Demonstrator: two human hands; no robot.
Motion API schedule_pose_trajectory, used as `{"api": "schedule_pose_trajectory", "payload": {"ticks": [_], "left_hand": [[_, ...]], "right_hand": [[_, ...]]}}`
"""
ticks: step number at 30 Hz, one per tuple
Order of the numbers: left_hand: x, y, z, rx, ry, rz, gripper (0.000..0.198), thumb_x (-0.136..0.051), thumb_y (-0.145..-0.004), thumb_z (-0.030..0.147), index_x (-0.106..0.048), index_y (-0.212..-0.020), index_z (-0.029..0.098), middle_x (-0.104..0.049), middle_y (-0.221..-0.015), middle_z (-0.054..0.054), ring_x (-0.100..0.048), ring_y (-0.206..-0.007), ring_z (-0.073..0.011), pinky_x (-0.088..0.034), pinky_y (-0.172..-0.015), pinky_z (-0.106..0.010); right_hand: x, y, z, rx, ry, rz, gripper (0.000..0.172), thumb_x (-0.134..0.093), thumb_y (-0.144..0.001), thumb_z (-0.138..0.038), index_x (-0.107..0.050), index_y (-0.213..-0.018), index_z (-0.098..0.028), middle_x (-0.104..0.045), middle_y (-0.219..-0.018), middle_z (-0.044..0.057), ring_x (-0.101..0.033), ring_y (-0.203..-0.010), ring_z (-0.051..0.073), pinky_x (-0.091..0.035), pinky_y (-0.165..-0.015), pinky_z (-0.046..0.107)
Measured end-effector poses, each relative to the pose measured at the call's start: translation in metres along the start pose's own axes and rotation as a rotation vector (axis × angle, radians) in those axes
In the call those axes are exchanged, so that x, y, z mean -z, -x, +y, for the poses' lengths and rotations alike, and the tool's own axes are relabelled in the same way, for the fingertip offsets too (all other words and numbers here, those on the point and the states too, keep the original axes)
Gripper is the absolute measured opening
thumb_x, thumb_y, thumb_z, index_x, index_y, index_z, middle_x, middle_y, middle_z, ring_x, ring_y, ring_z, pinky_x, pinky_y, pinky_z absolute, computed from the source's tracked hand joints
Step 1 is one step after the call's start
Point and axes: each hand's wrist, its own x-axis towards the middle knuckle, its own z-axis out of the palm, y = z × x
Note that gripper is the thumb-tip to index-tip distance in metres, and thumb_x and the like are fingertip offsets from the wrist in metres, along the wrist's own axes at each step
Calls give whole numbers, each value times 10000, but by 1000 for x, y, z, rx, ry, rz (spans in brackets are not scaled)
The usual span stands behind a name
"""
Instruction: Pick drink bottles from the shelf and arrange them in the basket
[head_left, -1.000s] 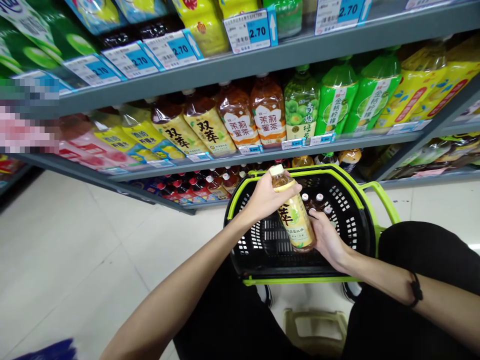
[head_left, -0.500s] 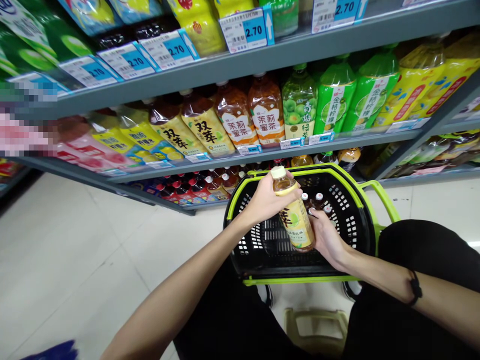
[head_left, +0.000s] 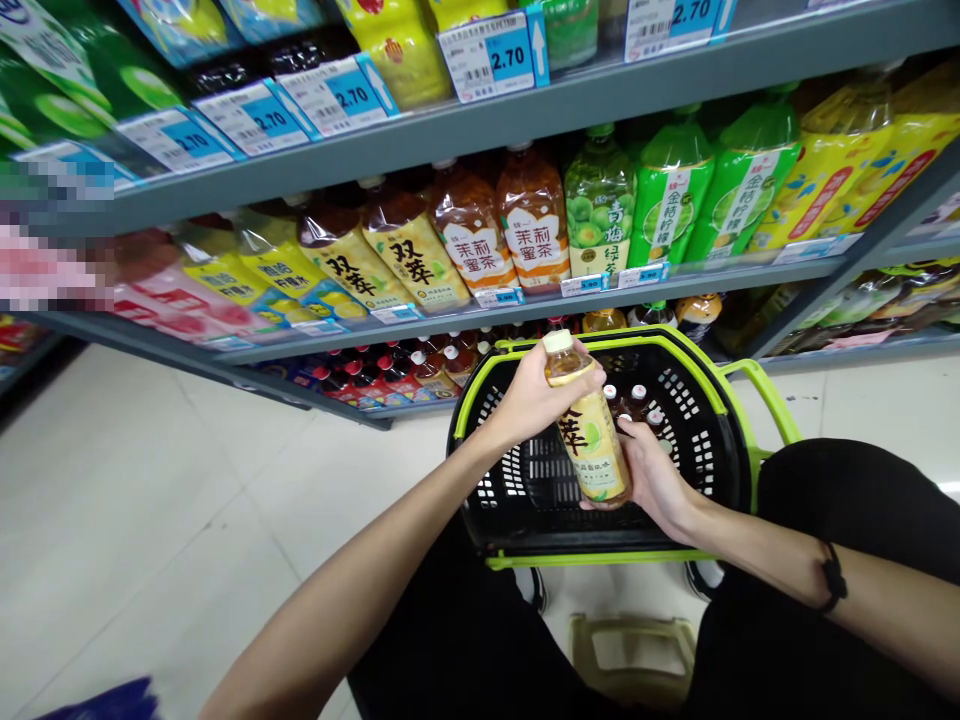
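Observation:
A drink bottle (head_left: pixel 592 440) with a yellow label and pale cap tilts over the black shopping basket (head_left: pixel 540 545), which has lime-green rims. Around the bottle's neck and shoulder wraps my left hand (head_left: pixel 538 385), closed on it. My right hand (head_left: pixel 656 475) holds the lower part from the right side; some of its fingers are hidden behind the bottle, with fingertips showing beneath its base. Inside the basket, several white-capped bottles (head_left: pixel 637 398) stand close behind my right hand.
Ahead runs a shelf (head_left: pixel 420 335) with rows of bottled drinks, including yellow-labelled bottles (head_left: pixel 416 250) like the held one. Price tags (head_left: pixel 495 60) line the upper shelf edge. A beige stool (head_left: pixel 634 650) stands between my legs. The basket's green handle (head_left: pixel 765 400) sticks out right.
The bottle has turned slightly in my hands, its label shifting a little to the left. Fingertips of my right hand now show under its base. The basket and shelves are unchanged.

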Motion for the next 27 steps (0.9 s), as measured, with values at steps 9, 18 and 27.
{"api": "schedule_pose_trajectory", "payload": {"ticks": [9,18,27], "left_hand": [[16,-13,-7,226,339,119,485,-565,-905,567,-640,-1103,131,-744,-1076,-117,-685,-1019,-269,-530,-905,-364],[22,-21,-20,249,422,348,267,-630,-862,419,-615,-930,161,-703,-921,-34,-654,-865,-177,-539,-830,-275],[35,-27,-11,382,571,246,449,-546,-868,506,-676,-989,94,-747,-1029,-145,-691,-1063,-277,-552,-979,-397]], "right_hand": [[-5,8,-9,33,60,-131,628,-208,-1059,-521,-582,-1265,-60,-726,-837,161,-691,-603,250,-587,-501,351],[0,6,-34,133,-11,-216,644,-137,-1038,-551,-538,-1174,-67,-711,-777,178,-614,-437,209,-473,-362,272],[2,3,-28,409,73,-160,581,-724,-913,-564,-551,-1233,-112,-687,-888,71,-716,-742,198,-665,-710,350]]}}
